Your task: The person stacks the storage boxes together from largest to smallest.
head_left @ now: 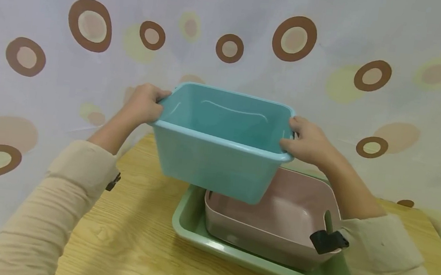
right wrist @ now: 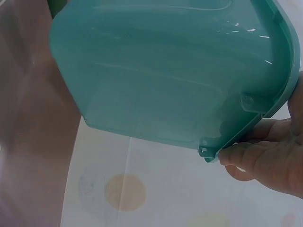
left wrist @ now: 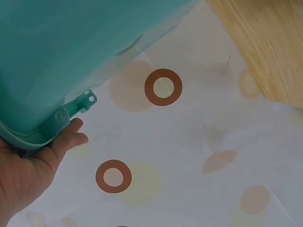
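A light blue plastic bin [head_left: 218, 160] hangs in the air, its open top tilted towards me. My left hand [head_left: 148, 102] grips the rim at its left end, thumb over the edge. At the opposite end my right hand [head_left: 307, 140] holds the rim the same way. Small brackets [left wrist: 75, 106] stick out under the rim beside the left fingers, and a similar bracket [right wrist: 207, 152] shows by the right fingertips. Below and to the right, a pinkish basin [head_left: 298, 210] sits inside a larger green basin [head_left: 216, 246], partly covered by the blue bin.
The basins stand on a wooden table [head_left: 111, 234], whose surface also shows at the left and far right. Behind it hangs a pale sheet [head_left: 260, 6] patterned with brown rings. A dark strap mount [head_left: 329, 241] on my right wrist overlaps the pink basin's edge.
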Available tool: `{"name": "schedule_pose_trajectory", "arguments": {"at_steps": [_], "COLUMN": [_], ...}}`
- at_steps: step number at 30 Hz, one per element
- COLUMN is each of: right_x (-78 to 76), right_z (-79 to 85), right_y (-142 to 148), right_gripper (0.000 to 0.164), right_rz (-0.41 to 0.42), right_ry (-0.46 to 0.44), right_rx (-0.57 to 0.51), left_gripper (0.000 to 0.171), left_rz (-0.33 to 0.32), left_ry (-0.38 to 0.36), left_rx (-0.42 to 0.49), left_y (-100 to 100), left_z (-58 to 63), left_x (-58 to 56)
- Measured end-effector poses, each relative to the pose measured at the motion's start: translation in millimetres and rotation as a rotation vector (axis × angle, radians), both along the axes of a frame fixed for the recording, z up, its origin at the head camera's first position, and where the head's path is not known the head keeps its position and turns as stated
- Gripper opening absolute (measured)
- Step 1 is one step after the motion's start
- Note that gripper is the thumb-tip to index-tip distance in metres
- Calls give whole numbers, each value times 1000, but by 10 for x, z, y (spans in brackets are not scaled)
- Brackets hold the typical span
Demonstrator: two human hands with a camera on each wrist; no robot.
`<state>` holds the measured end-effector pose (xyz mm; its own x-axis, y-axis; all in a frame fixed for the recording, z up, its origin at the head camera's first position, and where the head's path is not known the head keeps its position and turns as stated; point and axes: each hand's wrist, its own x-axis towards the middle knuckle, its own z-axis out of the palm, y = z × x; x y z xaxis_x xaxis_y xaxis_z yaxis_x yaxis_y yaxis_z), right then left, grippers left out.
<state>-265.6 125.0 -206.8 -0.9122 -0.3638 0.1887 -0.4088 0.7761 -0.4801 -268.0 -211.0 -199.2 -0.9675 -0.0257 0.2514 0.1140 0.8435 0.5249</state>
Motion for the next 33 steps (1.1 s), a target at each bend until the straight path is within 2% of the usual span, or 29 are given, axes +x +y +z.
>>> {"name": "schedule_pose_trajectory", "arguments": {"at_steps": [3, 4, 8, 10, 17, 23, 28, 33], "right_x": [14, 18, 16, 19, 57, 81, 125, 158], "right_z": [3, 5, 21, 27, 14, 2, -11, -28], "right_y": [89, 114, 227, 281, 443, 578, 702, 843], "right_gripper": [12, 18, 62, 71, 72, 72, 72, 72], "right_rz": [16, 24, 25, 15, 9, 7, -13, -29], "right_ry": [2, -4, -61, -85, -98, -120, -125, -154], "right_rx": [20, 30, 59, 69, 69, 63, 80, 82], "left_gripper": [59, 60, 63, 63, 63, 58, 55, 59], "left_rz": [-4, -4, -22, -30, -49, -79, -95, -108], "left_ry": [-1, -8, -13, -14, -34, 8, 30, 11], "left_rx": [11, 21, 49, 49, 44, 16, 51, 58], "left_y": [75, 94, 189, 234, 381, 494, 618, 736], "left_z": [4, 1, -2, -1, 0, -4, -29, -51], "left_x": [-20, -26, -41, -45, -54, -48, -48, -53]}}
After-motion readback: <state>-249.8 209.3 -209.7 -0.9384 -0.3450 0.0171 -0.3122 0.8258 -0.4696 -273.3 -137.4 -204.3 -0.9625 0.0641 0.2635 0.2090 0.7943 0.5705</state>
